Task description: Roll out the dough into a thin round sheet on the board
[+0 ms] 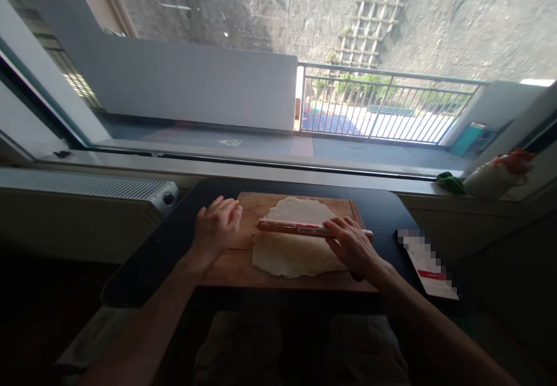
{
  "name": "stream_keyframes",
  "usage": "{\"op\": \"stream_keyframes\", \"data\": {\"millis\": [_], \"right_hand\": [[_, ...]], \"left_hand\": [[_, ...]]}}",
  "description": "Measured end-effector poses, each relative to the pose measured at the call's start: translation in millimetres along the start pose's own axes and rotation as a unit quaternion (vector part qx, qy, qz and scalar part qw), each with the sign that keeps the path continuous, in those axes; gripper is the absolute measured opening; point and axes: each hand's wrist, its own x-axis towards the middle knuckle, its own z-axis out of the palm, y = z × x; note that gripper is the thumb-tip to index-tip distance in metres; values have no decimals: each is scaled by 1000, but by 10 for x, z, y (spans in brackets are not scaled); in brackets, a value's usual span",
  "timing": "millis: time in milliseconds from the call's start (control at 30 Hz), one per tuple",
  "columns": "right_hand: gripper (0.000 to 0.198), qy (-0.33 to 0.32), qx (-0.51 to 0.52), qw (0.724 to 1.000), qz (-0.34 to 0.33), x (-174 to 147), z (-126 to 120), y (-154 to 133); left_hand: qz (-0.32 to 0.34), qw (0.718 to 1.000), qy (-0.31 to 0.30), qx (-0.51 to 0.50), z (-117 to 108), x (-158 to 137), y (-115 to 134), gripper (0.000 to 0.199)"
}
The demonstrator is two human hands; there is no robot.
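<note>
A wide sheet of pale rolled-out dough (296, 257) lies on a wooden board (251, 207), its edges uneven. Across the dough rests a thin wooden rolling pin (285, 227) with a label wrapped near its middle. My right hand (353, 245) is closed round the pin's right part, a short end showing past the fingers. At the board's left edge is my left hand (216, 223), fingers stretched out and holding nothing, apart from the pin's left end. The underside of my right hand is hidden.
The board sits on a dark table (169, 258) under a window. A pale card or packet with a red band (435, 276) lies on the right. On the sill stand a pale jug (489, 180) and a green item (450, 183). A radiator (87, 200) is at left.
</note>
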Motion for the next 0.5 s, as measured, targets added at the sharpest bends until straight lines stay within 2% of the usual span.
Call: {"op": "stream_keyframes", "data": {"millis": [133, 233, 300, 367, 500], "right_hand": [[23, -49, 19, 999, -5, -124, 5, -20], [26, -67, 24, 997, -6, -188, 32, -91], [29, -55, 11, 998, 0, -213, 53, -88], [32, -29, -10, 999, 7, -227, 82, -42], [37, 14, -36, 999, 23, -274, 135, 68]], "left_hand": [[24, 1000, -4, 11, 101, 37, 347, 46], [81, 994, -64, 26, 241, 14, 587, 50], [89, 988, -121, 37, 337, 40, 674, 52], [68, 982, -170, 38, 415, 125, 711, 55], [44, 973, -226, 31, 472, 287, 724, 60]]}}
